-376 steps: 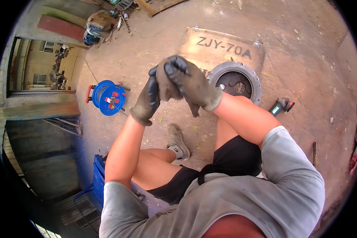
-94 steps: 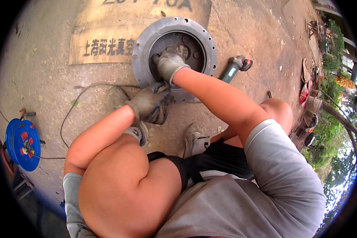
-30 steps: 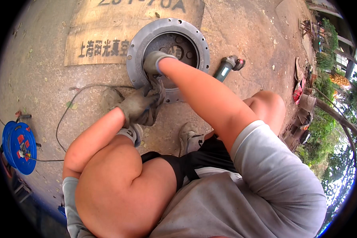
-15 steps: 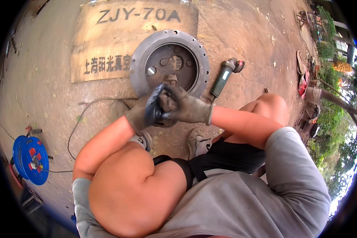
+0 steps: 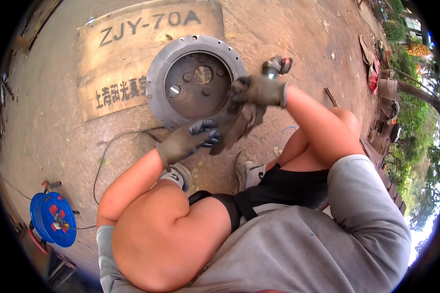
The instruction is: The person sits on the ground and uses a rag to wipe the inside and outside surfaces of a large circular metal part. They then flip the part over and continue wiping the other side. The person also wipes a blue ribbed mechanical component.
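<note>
Both of my hands wear dirty grey-brown work gloves with dark fingers. In my right hand (image 5: pixel 260 92), closed beside the right rim of the round metal housing, hangs a crumpled brown rag (image 5: pixel 245 124). My left hand (image 5: pixel 185 140) is just below the housing, its fingers apart and somewhat curled, close to the rag's lower left edge. The grey flanged housing (image 5: pixel 156 93) lies face up, with bolt holes around its rim and round bosses and a large opening in its dark recessed floor. Behind my right hand, an angle grinder (image 5: pixel 273 69) is partly hidden.
Under the housing's left side lies a wooden board (image 5: pixel 115 61) with stencilled marks. A dark cable (image 5: pixel 104 149) curves over the concrete ground near a blue cable reel (image 5: pixel 53 215) at left. Plants (image 5: pixel 403 127) and buckets (image 5: pixel 388 93) line the far right.
My hands, together around a bunched bundle earlier, have separated. The right one has moved up and right with the rag, which now hangs loose; the left one has opened. The view has shifted slightly.
</note>
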{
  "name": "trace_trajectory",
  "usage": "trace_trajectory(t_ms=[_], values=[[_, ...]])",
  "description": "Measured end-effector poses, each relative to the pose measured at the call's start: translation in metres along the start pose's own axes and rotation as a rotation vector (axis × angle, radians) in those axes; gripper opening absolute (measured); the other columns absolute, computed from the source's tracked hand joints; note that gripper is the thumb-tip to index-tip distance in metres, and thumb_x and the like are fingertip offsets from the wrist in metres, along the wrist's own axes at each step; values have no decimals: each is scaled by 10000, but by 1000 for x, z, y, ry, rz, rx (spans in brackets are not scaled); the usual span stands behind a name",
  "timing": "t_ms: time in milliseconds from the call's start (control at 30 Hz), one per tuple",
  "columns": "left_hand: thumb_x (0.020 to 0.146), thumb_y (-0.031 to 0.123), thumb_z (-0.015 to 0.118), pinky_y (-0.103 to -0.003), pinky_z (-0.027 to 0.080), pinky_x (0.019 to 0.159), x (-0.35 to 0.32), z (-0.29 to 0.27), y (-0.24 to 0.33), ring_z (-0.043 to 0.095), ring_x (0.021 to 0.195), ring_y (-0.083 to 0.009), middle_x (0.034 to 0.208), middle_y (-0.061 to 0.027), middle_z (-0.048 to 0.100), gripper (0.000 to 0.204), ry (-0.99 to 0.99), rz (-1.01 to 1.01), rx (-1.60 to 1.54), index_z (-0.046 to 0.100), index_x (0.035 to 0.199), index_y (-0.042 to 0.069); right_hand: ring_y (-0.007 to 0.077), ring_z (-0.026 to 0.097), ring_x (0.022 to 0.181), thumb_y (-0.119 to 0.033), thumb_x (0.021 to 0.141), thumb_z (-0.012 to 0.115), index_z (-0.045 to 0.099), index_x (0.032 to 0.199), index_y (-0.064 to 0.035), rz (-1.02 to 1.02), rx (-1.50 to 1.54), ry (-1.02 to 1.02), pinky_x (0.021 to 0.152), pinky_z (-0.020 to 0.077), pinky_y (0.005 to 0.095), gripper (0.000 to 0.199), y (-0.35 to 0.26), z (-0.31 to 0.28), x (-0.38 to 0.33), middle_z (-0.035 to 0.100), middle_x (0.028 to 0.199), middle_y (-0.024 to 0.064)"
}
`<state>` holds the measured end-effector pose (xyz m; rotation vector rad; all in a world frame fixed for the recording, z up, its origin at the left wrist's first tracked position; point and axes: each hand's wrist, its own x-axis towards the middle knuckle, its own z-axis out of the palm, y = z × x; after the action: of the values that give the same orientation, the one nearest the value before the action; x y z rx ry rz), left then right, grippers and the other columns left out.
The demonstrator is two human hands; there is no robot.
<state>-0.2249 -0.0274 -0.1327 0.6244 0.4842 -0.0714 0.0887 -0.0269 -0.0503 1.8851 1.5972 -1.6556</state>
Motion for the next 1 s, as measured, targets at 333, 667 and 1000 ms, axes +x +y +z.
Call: trace_trajectory(t_ms=[333,667,1000], values=[[1050,299,730,-358,587,898,-15,-43,8,718,992,-199,1130,-118,751,497,693,7,467,624,1427,-6,204,691,842,-333,996,770,738,1098,4,488,700,640,801,572,382,353,153,79,45,760,987,108],[1087,432,652,-379,533,1038,-9,-117,-12,681,1225,-306,1377,-274,674,731,982,257,387,461,1527,-119,215,714,888,-364,1147,493,683,1173,-107,194,1982,749,813,587,387,321,120,132,94,731,1000,53],[1124,463,563,-394,523,1043,-1,-116,-18,665,1231,-282,1405,-174,680,629,1031,296,418,552,1492,-47,113,638,766,-337,1130,534,652,982,-167,-182,2104,579,675,517,301,254,124,132,85,655,860,-29]])
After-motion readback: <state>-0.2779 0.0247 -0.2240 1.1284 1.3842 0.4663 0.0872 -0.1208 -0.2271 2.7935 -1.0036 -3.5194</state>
